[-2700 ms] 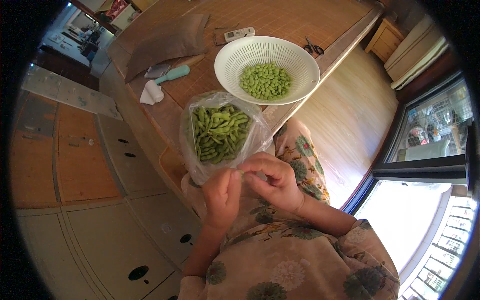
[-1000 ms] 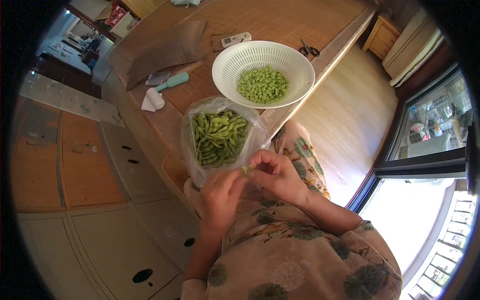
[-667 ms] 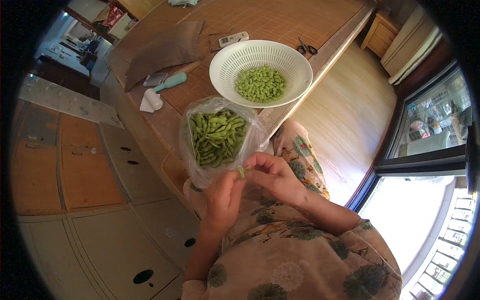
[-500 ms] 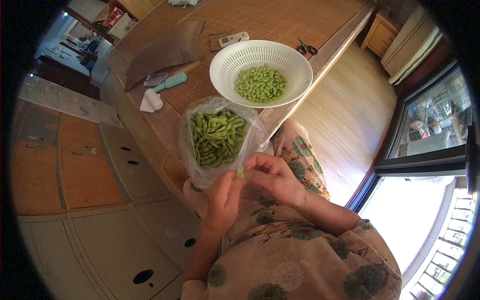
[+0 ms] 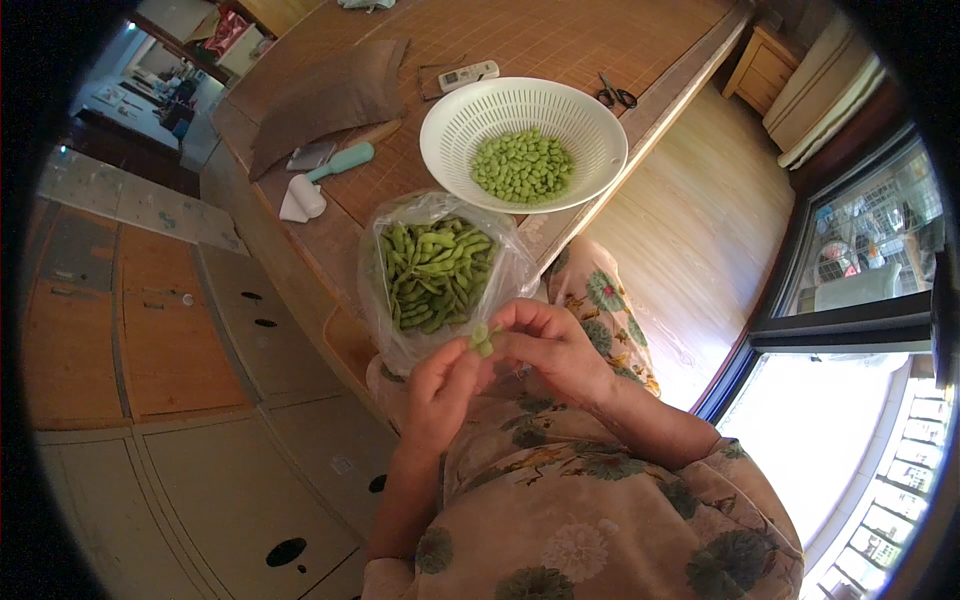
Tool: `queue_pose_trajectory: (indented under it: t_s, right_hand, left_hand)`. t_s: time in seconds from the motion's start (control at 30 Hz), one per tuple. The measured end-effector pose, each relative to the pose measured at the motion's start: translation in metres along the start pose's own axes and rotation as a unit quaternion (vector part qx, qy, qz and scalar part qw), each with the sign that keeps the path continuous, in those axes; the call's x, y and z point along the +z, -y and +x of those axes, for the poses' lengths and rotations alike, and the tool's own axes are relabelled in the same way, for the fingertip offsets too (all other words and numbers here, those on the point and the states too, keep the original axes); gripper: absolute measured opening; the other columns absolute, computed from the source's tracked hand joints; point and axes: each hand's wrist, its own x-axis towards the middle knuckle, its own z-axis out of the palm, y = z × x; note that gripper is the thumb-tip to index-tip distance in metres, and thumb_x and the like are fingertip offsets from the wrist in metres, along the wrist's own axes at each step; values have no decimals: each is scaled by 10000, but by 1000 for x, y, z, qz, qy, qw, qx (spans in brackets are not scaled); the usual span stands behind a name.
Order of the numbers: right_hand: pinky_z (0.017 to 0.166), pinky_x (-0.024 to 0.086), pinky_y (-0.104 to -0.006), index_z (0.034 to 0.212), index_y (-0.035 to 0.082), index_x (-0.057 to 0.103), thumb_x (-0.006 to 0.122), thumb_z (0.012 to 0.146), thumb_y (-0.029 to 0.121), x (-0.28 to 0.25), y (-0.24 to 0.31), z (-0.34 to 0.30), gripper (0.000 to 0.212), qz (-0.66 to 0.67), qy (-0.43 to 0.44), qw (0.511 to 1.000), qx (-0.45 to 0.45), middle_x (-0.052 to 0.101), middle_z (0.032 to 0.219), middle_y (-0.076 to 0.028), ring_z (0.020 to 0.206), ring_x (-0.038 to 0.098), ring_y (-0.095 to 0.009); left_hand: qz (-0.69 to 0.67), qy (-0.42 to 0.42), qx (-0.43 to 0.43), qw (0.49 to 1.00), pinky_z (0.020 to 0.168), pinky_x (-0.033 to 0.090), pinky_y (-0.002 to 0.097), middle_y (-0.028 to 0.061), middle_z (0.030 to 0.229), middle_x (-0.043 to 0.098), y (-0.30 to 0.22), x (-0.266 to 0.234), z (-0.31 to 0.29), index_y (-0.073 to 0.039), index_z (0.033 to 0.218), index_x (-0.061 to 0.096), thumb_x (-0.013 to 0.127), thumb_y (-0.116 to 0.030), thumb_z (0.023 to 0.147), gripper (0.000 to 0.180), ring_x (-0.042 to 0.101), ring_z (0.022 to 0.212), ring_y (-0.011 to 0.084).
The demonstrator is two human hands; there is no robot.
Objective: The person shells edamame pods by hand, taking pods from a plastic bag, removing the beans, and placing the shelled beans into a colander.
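Observation:
Between my fingertips is a pale green soybean pod (image 5: 482, 341), pinched from both sides in front of my lap. My left hand (image 5: 441, 388) is closed on its near left end. From the right, my right hand (image 5: 553, 352) grips it with thumb and forefinger; the fingers partly cover the pod. Just beyond my hands, a clear plastic bag (image 5: 513, 262) stands with its mouth spread, full of unshelled green pods (image 5: 435, 272). Farther off, a white slotted colander (image 5: 447, 153) holds a heap of shelled green beans (image 5: 523, 165).
On the brown mat-covered surface (image 5: 520, 45) lie a remote control (image 5: 468, 75), black scissors (image 5: 615, 92), a grey-brown pillow (image 5: 335, 100), a mint-handled tool (image 5: 343, 161) and a small white roll (image 5: 306, 197). Wooden cabinets (image 5: 180, 330) stand at the left, a window at the right.
My left hand has shifted slightly left and its fingers have changed position. The pod between my fingertips shows more of its pale green surface now.

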Motion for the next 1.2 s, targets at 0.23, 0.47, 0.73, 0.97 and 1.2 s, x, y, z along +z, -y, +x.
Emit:
queue_pose_trajectory:
  t_s: [0.23, 0.47, 0.73, 0.97, 1.2]
  right_hand:
    - [709, 503, -278, 972, 13, 565, 586, 861, -51, 9, -10, -5, 130, -187, -125, 962, -151, 585, 910, -72, 805, 610, -163]
    - [703, 448, -250, 976, 6, 592, 636, 823, -60, 11, -11, -7, 173, -376, -83, 891, -241, 543, 925, -49, 817, 543, -128]
    - [722, 493, -297, 970, 9, 584, 617, 844, -21, 5, -12, 0, 134, -357, -101, 905, -209, 579, 904, -107, 830, 596, -211]
    - [672, 498, -285, 986, 16, 587, 602, 852, -27, -29, 37, 62, 142, -389, -199, 849, -298, 608, 847, -79, 765, 596, -145]
    - [798, 531, -335, 1080, 10, 636, 617, 787, -49, -64, 58, 84, 299, -562, -234, 718, -337, 574, 1195, -171, 983, 629, -277]
  left_hand:
    - [17, -37, -7, 999, 613, 454, 235, -8, 738, 547, -1, 3, 1, 33, 1025, 619, 493, -81, 952, 186, 476, 630, 73]
    - [52, -45, 25, 997, 583, 372, 187, -64, 735, 510, 6, 2, 2, 24, 927, 610, 543, -77, 943, 122, 440, 670, 14]
    - [99, -43, 14, 994, 557, 360, 202, -62, 702, 484, 4, 0, 0, 25, 908, 605, 566, -88, 937, 124, 424, 653, 19]
    - [49, -106, -14, 993, 566, 384, 207, -48, 725, 557, 8, -20, -9, 7, 1003, 657, 581, -91, 930, 144, 473, 640, 37]
    - [34, -293, 22, 955, 604, 405, 216, -6, 704, 564, 31, -98, -20, 26, 1093, 662, 525, -118, 956, 241, 486, 628, 68]
